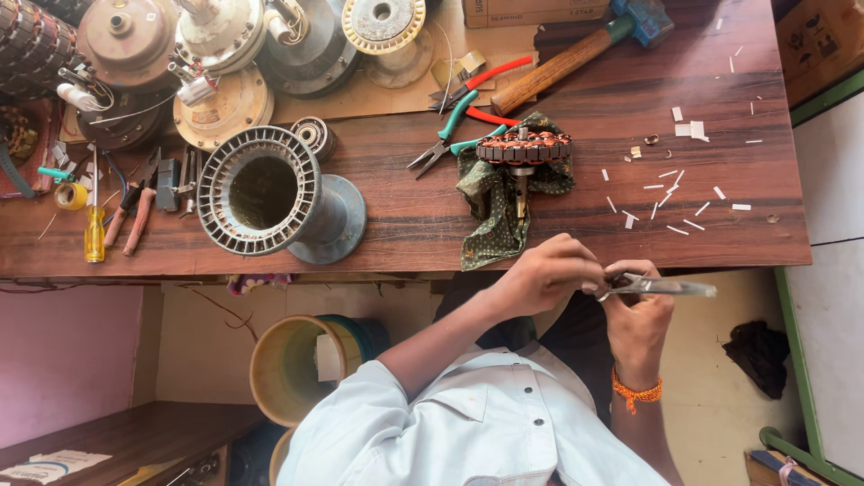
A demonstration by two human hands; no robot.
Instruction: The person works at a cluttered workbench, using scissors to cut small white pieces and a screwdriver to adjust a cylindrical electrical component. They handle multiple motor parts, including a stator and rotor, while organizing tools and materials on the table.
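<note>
Below the counter's (405, 225) near edge, both hands meet in front of the person's chest, off the wood. Left hand (549, 274): forearm runs up from the pale shirt sleeve, wrist bent, fingers curled tight and pinched toward the other hand; what small piece they pinch I cannot tell. Right hand (639, 315): wrist with orange thread band (637, 391), forearm nearly vertical in view, fingers closed around the handles of a pair of scissors (661, 288). Scissors' long axis lies roughly level with the counter's near edge, blades pointing away from the left hand toward the counter's right end; blades look closed or nearly so.

On the counter, just beyond the hands, a copper-wound stator (524, 146) sits on a green patterned cloth (490, 211), shaft pointing toward the near edge. Pale paper slips (670, 184) scattered toward the right end. Pliers with teal handles (445, 135) beside the stator; hammer (576, 54) at the far edge. Ribbed motor housing (270, 193) left of centre.
</note>
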